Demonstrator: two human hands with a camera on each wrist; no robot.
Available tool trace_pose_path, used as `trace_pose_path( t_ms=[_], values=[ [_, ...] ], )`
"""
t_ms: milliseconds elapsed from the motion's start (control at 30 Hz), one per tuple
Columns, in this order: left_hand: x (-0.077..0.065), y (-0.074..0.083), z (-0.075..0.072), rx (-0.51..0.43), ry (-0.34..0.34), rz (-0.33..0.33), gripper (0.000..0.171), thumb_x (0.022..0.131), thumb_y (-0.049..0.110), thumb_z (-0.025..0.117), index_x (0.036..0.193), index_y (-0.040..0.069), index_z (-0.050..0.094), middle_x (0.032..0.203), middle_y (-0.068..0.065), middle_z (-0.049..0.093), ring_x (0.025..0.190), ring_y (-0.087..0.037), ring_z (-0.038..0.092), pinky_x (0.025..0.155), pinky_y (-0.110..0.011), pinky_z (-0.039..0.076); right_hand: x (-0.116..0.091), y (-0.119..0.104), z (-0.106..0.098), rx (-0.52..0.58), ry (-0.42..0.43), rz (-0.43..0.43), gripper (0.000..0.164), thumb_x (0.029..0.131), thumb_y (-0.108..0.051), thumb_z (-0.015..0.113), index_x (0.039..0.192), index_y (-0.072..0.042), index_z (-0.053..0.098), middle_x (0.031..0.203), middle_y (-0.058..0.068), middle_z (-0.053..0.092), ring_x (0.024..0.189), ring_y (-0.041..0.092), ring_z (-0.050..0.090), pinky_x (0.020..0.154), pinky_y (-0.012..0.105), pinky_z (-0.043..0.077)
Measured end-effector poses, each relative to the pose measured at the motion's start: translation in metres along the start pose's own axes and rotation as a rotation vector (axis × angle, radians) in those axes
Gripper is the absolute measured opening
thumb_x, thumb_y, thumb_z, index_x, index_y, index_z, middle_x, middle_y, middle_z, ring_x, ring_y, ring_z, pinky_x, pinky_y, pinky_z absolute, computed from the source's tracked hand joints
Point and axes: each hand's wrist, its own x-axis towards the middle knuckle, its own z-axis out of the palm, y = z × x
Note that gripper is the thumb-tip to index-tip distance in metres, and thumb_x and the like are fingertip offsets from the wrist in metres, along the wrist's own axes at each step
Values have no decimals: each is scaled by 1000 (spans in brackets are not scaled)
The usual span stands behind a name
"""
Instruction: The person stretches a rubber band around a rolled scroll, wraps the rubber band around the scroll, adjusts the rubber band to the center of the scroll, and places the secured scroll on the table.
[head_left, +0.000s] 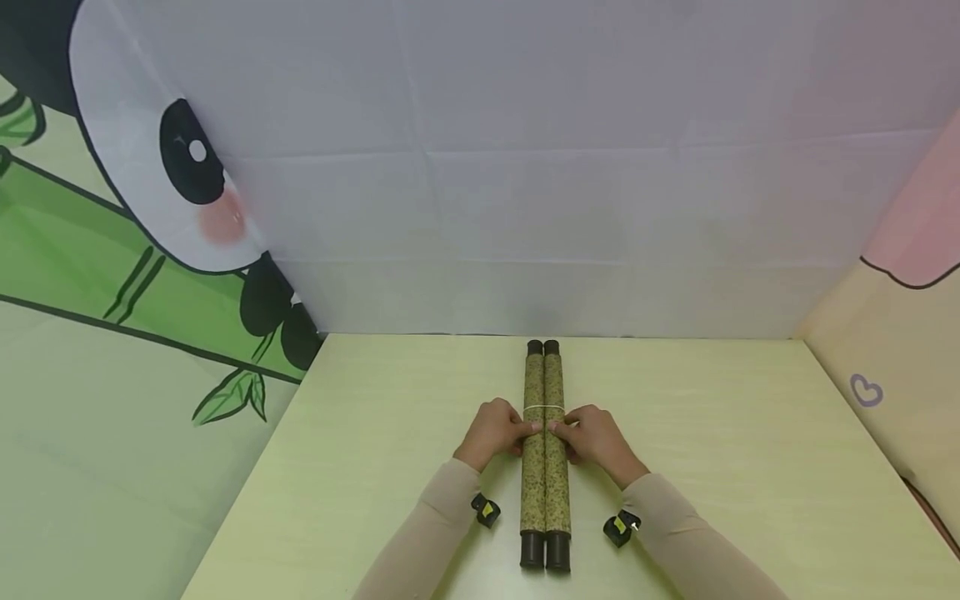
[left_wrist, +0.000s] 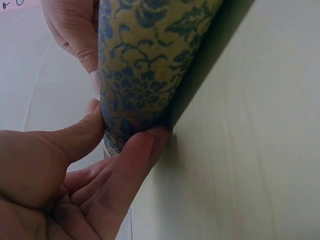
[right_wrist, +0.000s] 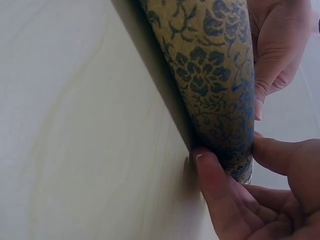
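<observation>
A scroll wound into two rolls lies lengthwise on the table, its gold cloth covered in dark floral patterning. In the head view the left roll (head_left: 533, 487) and right roll (head_left: 557, 487) rest side by side, with dark knobs at both ends. A thin white band (head_left: 543, 407) crosses both rolls just beyond the thumbs. My left hand (head_left: 493, 433) pinches the left roll, thumb on top and fingers along its lower side. Mirroring it, my right hand (head_left: 597, 435) grips the right roll the same way. Close up, blue flowers show on the roll's cloth (left_wrist: 140, 75) in the left wrist view.
The pale wooden table (head_left: 390, 400) extends on both sides of the scroll. A white cloth backdrop (head_left: 525, 208) rises at its far edge. Printed side panels, one with green bamboo (head_left: 150, 275), flank the table. A small black device (head_left: 486, 510) sits at the left wrist.
</observation>
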Motion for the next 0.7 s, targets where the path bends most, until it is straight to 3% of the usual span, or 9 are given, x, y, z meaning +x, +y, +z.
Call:
trace_pose_path(
  t_ms=[233, 467, 567, 700],
  values=[
    [3, 0, 1, -16, 2, 12, 39, 82, 46, 67, 67, 11, 73, 49, 1, 61, 46, -13, 60, 49, -26, 48, 0, -1, -3, 1, -1, 42, 33, 90, -35, 62, 98, -4, 71, 58, 3, 64, 48, 16, 61, 47, 27, 48],
    [4, 0, 0, -53, -18, 8, 39, 83, 46, 66, 73, 9, 74, 53, 1, 62, 49, -13, 62, 51, -27, 49, 1, 2, -6, -2, -17, 42, 37, 91, -37, 60, 104, -3, 69, 59, 2, 64, 49, 16, 61, 49, 28, 48],
    [0, -1, -1, -68, -27, 12, 38, 84, 45, 65, 83, 8, 73, 60, 1, 64, 53, -13, 62, 52, -26, 49, -2, 4, -10, 3, -18, 44, 37, 92, -37, 59, 107, -4, 69, 62, 2, 65, 52, 16, 62, 51, 28, 48],
    [-10, 0, -9, -13, -13, 54, 50, 88, 49, 59, 116, 8, 63, 90, -5, 69, 71, -16, 65, 61, -31, 51, -13, 5, -28, 10, 10, 0, 44, 93, -38, 57, 120, -4, 62, 82, 7, 70, 64, 18, 65, 55, 30, 50]
  ],
)
